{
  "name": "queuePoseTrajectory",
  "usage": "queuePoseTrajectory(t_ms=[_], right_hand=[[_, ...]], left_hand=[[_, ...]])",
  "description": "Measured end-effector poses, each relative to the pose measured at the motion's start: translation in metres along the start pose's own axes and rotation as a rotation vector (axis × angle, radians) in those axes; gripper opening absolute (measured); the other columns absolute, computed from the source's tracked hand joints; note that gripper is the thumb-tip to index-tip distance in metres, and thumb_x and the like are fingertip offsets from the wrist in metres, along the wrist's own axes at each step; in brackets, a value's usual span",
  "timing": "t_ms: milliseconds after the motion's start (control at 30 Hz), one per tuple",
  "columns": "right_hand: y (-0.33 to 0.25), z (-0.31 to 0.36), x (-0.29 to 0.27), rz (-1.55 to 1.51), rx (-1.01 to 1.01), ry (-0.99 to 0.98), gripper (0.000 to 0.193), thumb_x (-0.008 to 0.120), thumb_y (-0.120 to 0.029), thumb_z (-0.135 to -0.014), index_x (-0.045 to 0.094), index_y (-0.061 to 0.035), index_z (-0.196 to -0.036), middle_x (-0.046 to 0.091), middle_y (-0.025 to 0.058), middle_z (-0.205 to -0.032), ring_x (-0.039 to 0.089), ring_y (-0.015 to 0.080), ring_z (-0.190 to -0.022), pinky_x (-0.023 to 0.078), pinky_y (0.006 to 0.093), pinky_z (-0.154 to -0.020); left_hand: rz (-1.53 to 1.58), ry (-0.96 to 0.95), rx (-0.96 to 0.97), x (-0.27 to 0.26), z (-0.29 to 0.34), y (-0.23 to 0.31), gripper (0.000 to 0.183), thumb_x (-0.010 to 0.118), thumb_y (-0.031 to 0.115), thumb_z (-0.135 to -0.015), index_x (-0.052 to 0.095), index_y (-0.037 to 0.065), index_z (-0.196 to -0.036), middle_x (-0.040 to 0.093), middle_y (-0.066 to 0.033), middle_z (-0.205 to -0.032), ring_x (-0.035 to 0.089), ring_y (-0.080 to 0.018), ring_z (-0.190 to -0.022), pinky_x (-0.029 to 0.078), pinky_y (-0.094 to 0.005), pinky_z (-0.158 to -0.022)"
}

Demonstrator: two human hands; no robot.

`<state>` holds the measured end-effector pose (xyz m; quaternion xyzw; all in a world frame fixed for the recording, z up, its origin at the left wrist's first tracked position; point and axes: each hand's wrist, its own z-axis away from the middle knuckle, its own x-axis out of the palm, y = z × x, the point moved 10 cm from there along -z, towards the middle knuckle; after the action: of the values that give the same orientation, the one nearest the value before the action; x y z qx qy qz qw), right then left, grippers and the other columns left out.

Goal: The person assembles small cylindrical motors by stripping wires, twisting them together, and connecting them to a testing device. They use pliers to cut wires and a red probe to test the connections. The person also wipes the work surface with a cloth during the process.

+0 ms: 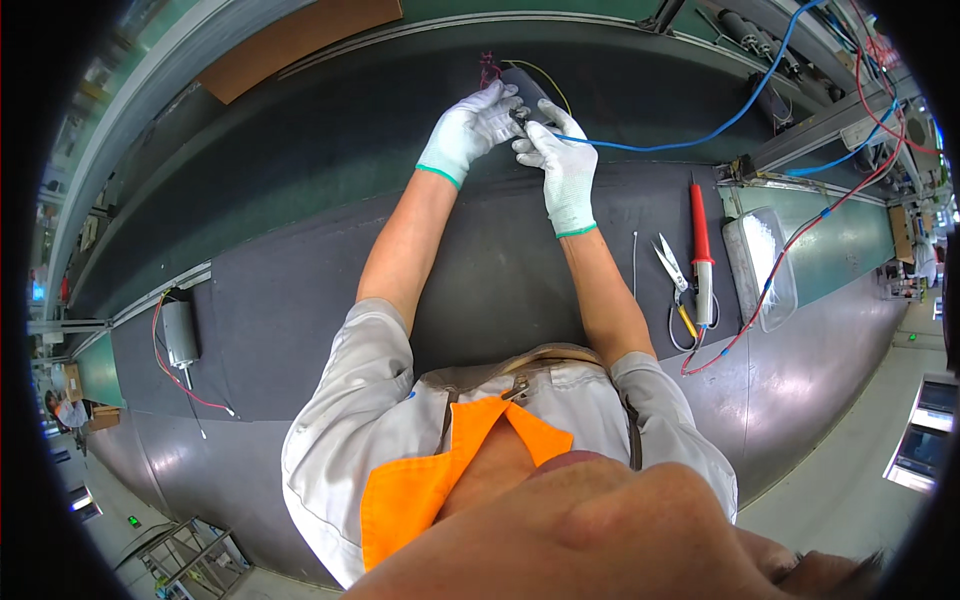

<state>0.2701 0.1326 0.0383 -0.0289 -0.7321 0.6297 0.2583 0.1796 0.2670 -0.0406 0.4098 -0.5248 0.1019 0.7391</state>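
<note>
Out over the dark work surface, both my hands, in white knitted gloves with green cuffs, are closed around the end of a dark grey cylindrical motor (527, 88). My left hand (472, 128) pinches it from the left, fingertips at its near end. From the right, my right hand (562, 165) has its fingers against the same end. A small dark part shows between the fingertips, too small to name. Red wires (488, 70) and a yellow-green wire (545, 75) come off the motor. A blue cord (670, 148) runs to my right hand; its end is hidden there.
On the right lie scissors (674, 270), a red-handled soldering iron (700, 225) with its cord, a thin white cable tie (635, 262) and a clear plastic box (765, 265). Another motor (180, 332) with red wires lies left. A metal frame (835, 135) borders the far right.
</note>
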Motion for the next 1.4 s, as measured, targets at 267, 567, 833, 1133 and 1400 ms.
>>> queuePoseTrajectory(t_ms=[267,567,833,1133,1400], right_hand=[[-0.017,-0.026,-0.016,0.06,-0.067,0.041,0.051,0.065,-0.005,-0.096,0.048,0.0118,-0.142,0.072,0.0113,-0.088,0.07,0.0128,-0.073,0.058,0.0235,-0.065],[-0.023,-0.045,-0.029,0.046,-0.052,0.061,0.051,0.065,-0.004,-0.096,0.048,0.0114,-0.141,0.074,0.0168,-0.094,0.07,0.0124,-0.071,0.056,0.0221,-0.061],[-0.02,-0.063,-0.036,-0.047,-0.017,0.107,0.05,0.066,-0.005,-0.094,0.051,0.01,-0.139,0.073,0.0148,-0.09,0.071,0.0151,-0.069,0.057,0.0241,-0.058],[-0.027,-0.068,-0.034,-0.017,-0.124,0.09,0.05,0.067,-0.006,-0.092,0.052,0.0112,-0.137,0.072,0.0134,-0.083,0.072,0.016,-0.068,0.059,0.0249,-0.061],[-0.019,-0.075,-0.033,-0.024,-0.066,0.1,0.05,0.066,-0.005,-0.091,0.053,0.0115,-0.136,0.073,0.0151,-0.086,0.072,0.0167,-0.069,0.059,0.0261,-0.062]], left_hand=[[-0.019,0.048,-0.018,0.029,-0.031,-0.001,0.023,0.06,0.024,-0.103,0.065,0.007,-0.117,0.071,-0.0099,-0.115,0.067,-0.0286,-0.098,0.057,-0.0478,-0.081],[-0.113,0.234,0.001,0.041,-0.033,0.003,0.024,0.065,0.023,-0.1,0.068,0.007,-0.118,0.073,-0.0091,-0.113,0.068,-0.0255,-0.1,0.058,-0.0459,-0.085],[-0.028,0.242,0.056,0.048,-0.042,0.003,0.024,0.066,0.02,-0.099,0.067,0.002,-0.116,0.073,-0.0118,-0.109,0.068,-0.0276,-0.1,0.057,-0.0488,-0.089],[-0.158,0.253,0.125,0.05,-0.041,0.01,0.024,0.067,0.02,-0.099,0.066,0.0,-0.113,0.071,-0.0127,-0.1,0.07,-0.0284,-0.094,0.059,-0.0448,-0.084],[-0.271,0.266,0.184,0.055,-0.031,0.021,0.024,0.068,0.018,-0.097,0.067,-0.002,-0.111,0.072,-0.0135,-0.099,0.071,-0.0269,-0.086,0.06,-0.0406,-0.079]])
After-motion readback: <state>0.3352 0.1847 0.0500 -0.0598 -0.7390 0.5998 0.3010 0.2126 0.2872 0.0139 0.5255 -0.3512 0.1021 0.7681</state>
